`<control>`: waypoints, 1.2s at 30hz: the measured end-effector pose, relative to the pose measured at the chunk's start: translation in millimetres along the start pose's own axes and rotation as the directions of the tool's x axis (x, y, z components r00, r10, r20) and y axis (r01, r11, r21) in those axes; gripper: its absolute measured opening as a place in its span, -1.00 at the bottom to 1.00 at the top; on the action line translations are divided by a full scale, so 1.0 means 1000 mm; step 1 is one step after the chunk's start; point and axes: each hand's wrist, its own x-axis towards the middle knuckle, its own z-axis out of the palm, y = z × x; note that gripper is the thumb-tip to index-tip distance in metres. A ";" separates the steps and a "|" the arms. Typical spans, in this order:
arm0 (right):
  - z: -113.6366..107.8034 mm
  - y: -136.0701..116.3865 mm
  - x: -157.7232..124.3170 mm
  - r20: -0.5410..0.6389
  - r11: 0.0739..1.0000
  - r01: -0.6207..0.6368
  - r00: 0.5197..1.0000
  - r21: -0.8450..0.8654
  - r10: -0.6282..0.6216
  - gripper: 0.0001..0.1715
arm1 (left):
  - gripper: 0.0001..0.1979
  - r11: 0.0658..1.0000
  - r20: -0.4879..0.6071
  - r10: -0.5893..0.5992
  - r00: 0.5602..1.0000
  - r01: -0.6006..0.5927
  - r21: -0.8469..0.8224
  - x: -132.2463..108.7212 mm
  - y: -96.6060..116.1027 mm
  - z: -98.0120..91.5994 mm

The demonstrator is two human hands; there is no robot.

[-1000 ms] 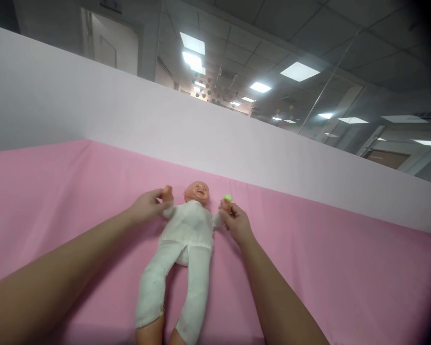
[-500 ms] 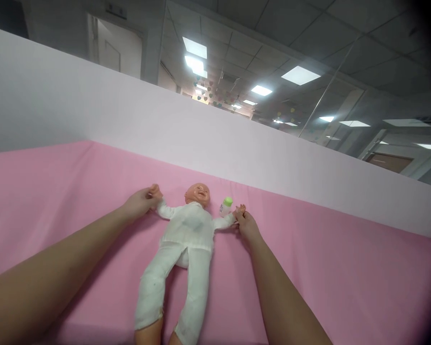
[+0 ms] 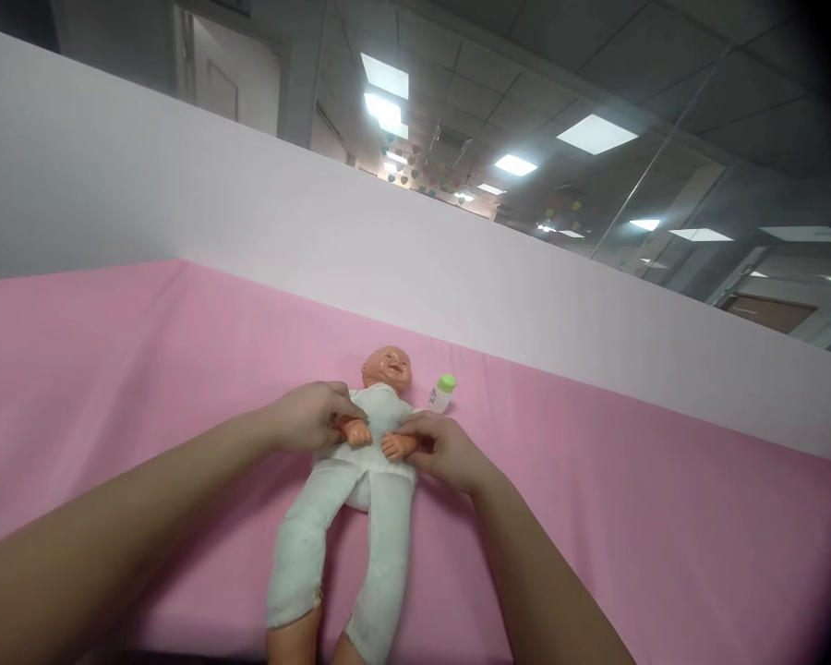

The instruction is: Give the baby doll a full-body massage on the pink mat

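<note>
A baby doll (image 3: 370, 480) with a white cloth body and plastic head, hands and lower legs lies on its back on a pink sheet (image 3: 200, 369). My left hand (image 3: 311, 416) is closed round the doll's arm on the left, near its plastic hand (image 3: 356, 432). On the other side, my right hand (image 3: 447, 448) grips the other arm by its wrist, the doll's second hand (image 3: 398, 446) showing past my fingers. Both doll hands rest over its belly, a small gap between them. My fingers partly hide the doll's sleeves.
Beside the doll's head lies a small clear bottle (image 3: 441, 394) with a green cap, close to my right hand. A white padded wall or board (image 3: 263, 222) runs behind the sheet. Beyond it are glass panels, ceiling lights (image 3: 596, 134) and a doorway (image 3: 228, 74).
Both my hands have moved inward, bringing the doll's arms from spread out at the sides to bent across its front. The bottle stays beside the head. The view has shifted slightly.
</note>
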 end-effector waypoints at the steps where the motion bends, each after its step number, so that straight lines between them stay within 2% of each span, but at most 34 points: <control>1: -0.001 0.004 0.001 -0.038 0.999 -0.035 0.999 0.024 0.036 -0.60 | -0.59 0.999 -0.021 -0.029 0.999 0.028 -0.020 0.000 -0.002 0.000; 3: -0.004 0.016 0.005 -0.174 0.990 -0.110 0.977 0.092 0.125 -0.53 | -0.61 0.988 -0.096 -0.128 0.987 0.118 -0.101 0.001 -0.010 0.002; 4: -0.007 0.023 0.007 -0.264 0.980 -0.131 0.950 0.148 0.167 -0.50 | -0.60 0.972 -0.144 -0.195 0.970 0.172 -0.160 0.002 -0.016 0.002; 5: -0.010 0.030 0.009 -0.355 0.967 -0.138 0.911 0.216 0.210 -0.47 | -0.59 0.947 -0.194 -0.270 0.943 0.224 -0.229 0.003 -0.022 0.003; 7: -0.020 0.046 0.011 -0.487 0.925 -0.118 0.822 0.362 0.296 -0.38 | -0.58 0.873 -0.283 -0.422 0.861 0.302 -0.383 0.004 -0.038 0.002; 9: -0.030 0.063 0.011 -0.524 0.865 -0.127 0.750 0.486 0.404 -0.31 | -0.61 0.776 -0.313 -0.562 0.766 0.357 -0.521 0.005 -0.056 0.000; 11: -0.039 0.079 0.007 -0.501 0.804 -0.179 0.700 0.568 0.509 -0.36 | -0.66 0.651 -0.255 -0.690 0.678 0.426 -0.629 0.003 -0.073 -0.002; 13: -0.044 0.092 0.001 -0.452 0.767 -0.259 0.681 0.587 0.576 -0.49 | -0.71 0.544 -0.170 -0.760 0.627 0.472 -0.693 0.001 -0.088 -0.004; 14: -0.045 0.097 -0.002 -0.423 0.757 -0.302 0.682 0.579 0.596 -0.54 | -0.72 0.514 -0.141 -0.773 0.618 0.481 -0.710 0.000 -0.093 -0.003; 17: -0.047 0.102 -0.007 -0.370 0.754 -0.372 0.700 0.541 0.611 -0.57 | -0.72 0.495 -0.112 -0.772 0.626 0.482 -0.723 -0.003 -0.100 -0.003; 20: -0.048 0.090 -0.004 -0.423 0.804 -0.310 0.723 0.508 0.546 -0.55 | -0.65 0.539 -0.150 -0.736 0.660 0.439 -0.719 -0.002 -0.092 -0.005; 22: -0.046 0.073 -0.001 -0.462 0.841 -0.238 0.747 0.485 0.478 -0.52 | -0.61 0.588 -0.174 -0.666 0.725 0.367 -0.721 -0.001 -0.080 -0.008; 24: -0.041 0.053 0.002 -0.449 0.878 -0.161 0.809 0.451 0.379 -0.53 | -0.62 0.621 -0.158 -0.556 0.816 0.281 -0.732 -0.001 -0.063 -0.010; 26: -0.031 0.031 0.002 -0.358 0.928 -0.078 0.909 0.363 0.216 -0.59 | -0.65 0.670 -0.111 -0.427 0.898 0.231 -0.706 0.000 -0.046 -0.010; 28: -0.019 0.011 0.000 -0.205 0.977 -0.077 0.972 0.201 0.119 -0.68 | -0.67 0.759 -0.032 -0.318 0.948 0.234 -0.608 0.000 -0.033 -0.007; 30: -0.009 -0.004 -0.003 -0.053 0.995 -0.080 0.995 0.064 0.084 -0.69 | -0.65 0.846 0.038 -0.249 0.968 0.236 -0.479 0.000 -0.026 -0.003; 32: -0.003 -0.014 -0.005 0.023 0.998 -0.059 0.998 -0.012 0.059 -0.70 | -0.64 0.895 0.071 -0.204 0.977 0.215 -0.391 -0.001 -0.023 0.001; 36: -0.002 -0.010 -0.004 -0.019 0.998 0.012 1.000 -0.060 -0.013 -0.72 | -0.64 0.915 0.043 -0.203 0.978 0.205 -0.347 0.001 -0.029 0.004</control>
